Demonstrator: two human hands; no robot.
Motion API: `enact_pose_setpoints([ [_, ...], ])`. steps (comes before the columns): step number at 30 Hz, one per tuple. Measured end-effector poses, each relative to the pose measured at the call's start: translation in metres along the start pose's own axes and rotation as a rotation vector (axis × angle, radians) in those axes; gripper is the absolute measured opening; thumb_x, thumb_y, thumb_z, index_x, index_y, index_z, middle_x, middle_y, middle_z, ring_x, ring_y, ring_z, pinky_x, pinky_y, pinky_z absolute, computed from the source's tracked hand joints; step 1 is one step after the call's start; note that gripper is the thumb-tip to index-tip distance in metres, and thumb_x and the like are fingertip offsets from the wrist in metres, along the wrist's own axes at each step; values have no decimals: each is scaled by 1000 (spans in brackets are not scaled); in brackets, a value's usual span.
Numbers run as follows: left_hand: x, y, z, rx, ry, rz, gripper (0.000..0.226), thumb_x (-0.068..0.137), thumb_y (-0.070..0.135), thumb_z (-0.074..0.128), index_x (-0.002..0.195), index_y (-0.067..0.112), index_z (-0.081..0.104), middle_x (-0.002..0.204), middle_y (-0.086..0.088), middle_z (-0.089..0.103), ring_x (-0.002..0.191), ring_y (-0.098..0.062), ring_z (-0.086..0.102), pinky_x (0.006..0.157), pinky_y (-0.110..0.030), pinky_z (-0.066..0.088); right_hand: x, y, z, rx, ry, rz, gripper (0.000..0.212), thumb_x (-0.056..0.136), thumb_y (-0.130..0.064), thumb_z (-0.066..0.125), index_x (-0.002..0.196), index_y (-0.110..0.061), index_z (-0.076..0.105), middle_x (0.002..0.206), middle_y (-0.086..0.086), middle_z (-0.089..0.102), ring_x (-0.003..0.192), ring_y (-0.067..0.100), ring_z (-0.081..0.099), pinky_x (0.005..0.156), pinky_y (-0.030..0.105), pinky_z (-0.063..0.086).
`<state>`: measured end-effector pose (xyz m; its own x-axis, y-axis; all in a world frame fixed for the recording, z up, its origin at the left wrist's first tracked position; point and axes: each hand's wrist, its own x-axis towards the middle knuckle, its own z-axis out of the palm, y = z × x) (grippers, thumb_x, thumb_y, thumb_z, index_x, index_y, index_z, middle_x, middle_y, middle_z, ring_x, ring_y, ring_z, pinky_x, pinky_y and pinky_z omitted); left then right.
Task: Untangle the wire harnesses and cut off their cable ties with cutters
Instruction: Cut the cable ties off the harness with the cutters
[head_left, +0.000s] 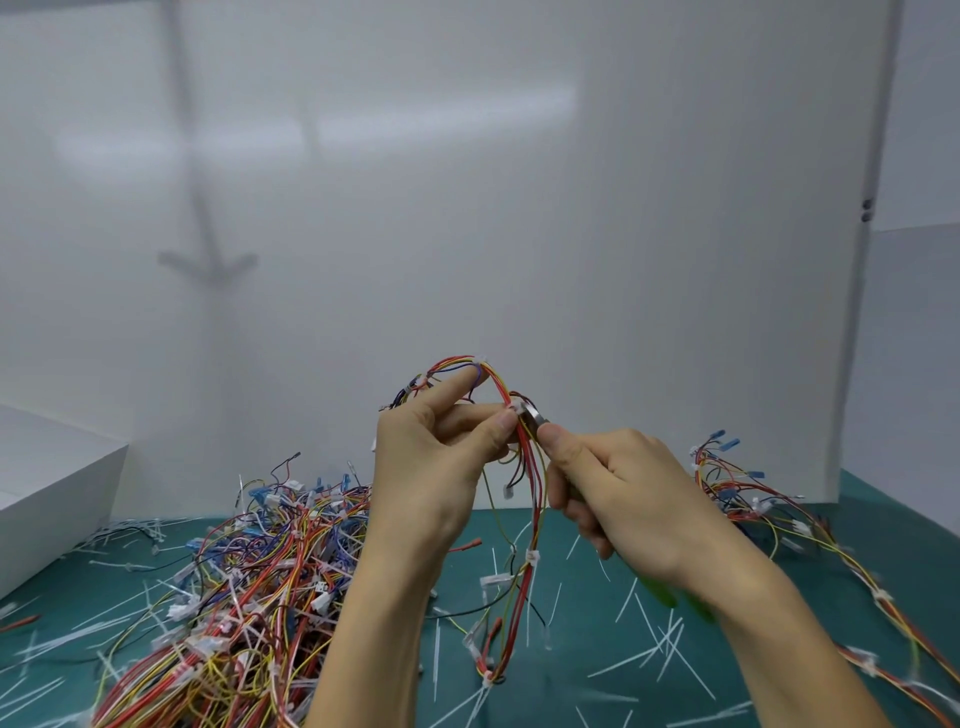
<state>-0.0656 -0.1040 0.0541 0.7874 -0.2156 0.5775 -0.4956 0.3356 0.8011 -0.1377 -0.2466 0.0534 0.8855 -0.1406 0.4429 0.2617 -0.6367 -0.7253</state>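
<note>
My left hand holds up a wire harness of red, yellow and blue wires, pinching it just below a white cable tie. The harness loops over my forefinger and hangs down to the mat. My right hand grips green-handled cutters, whose metal jaws sit at that cable tie. Most of the cutters is hidden inside my fist.
A big tangled pile of harnesses lies on the green mat at the left. A smaller bunch of harnesses lies at the right. Cut white tie pieces litter the mat. A white box stands far left, white panels behind.
</note>
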Motion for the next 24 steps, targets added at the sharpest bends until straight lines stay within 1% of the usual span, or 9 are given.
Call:
enact_pose_setpoints([
  [4,-1,2,0,-8,5,3,45,84,4,73,127,8,60,82,0,78,75,-11,73,66,-21,57,-1,-1,1,184,-33,43,62,91,-62,41,62,-12,64,50,4,53,43,19,51,45,27,45],
  [7,-2,5,-2,-25,26,1,45,86,10,72,129,9,57,87,1,78,80,-16,75,64,-22,58,1,-1,-1,289,11,39,61,83,-66,44,67,-11,64,53,5,52,47,20,51,48,30,46],
  [10,-3,7,-3,-41,47,-19,46,87,13,71,130,10,56,88,0,78,80,-18,76,63,-22,57,1,1,-4,247,31,-3,51,80,-67,56,74,-17,64,54,-1,52,49,16,53,53,31,50],
  [11,-3,7,-3,-52,50,-30,45,87,12,70,130,10,56,88,-1,78,78,-18,76,62,-22,57,1,1,-5,195,30,-16,43,81,-63,63,75,-20,64,53,-4,54,49,14,54,53,28,50],
  [13,-3,7,-2,-68,49,-51,45,87,11,71,130,9,57,87,-3,78,74,-17,75,61,-21,56,0,2,-4,108,30,-30,25,84,-44,73,78,-21,67,51,-8,58,47,10,55,50,19,49],
  [16,-3,5,0,-72,56,-69,44,86,11,72,128,9,58,83,-6,78,73,-17,75,60,-19,56,1,1,-2,142,53,-28,12,85,-23,74,79,-14,68,50,-8,59,47,12,54,49,19,48],
  [19,-3,3,-2,-51,90,-100,38,84,14,75,118,6,61,78,-9,77,73,-20,76,60,-21,57,1,0,-3,210,105,-47,11,86,-18,73,79,-12,68,51,-1,59,48,16,55,52,25,52],
  [21,-3,3,-5,-7,93,-148,37,83,18,76,113,4,61,76,-11,76,69,-23,75,60,-25,59,3,1,-3,244,161,-63,12,87,-18,72,78,-13,67,51,-1,60,47,15,55,51,25,51],
  [24,-5,5,-5,2,8,-256,42,84,22,75,116,4,53,78,-12,76,69,-26,75,57,-23,57,4,4,-3,294,234,-74,13,88,-15,72,76,-14,67,50,-2,60,46,13,55,49,24,51],
])
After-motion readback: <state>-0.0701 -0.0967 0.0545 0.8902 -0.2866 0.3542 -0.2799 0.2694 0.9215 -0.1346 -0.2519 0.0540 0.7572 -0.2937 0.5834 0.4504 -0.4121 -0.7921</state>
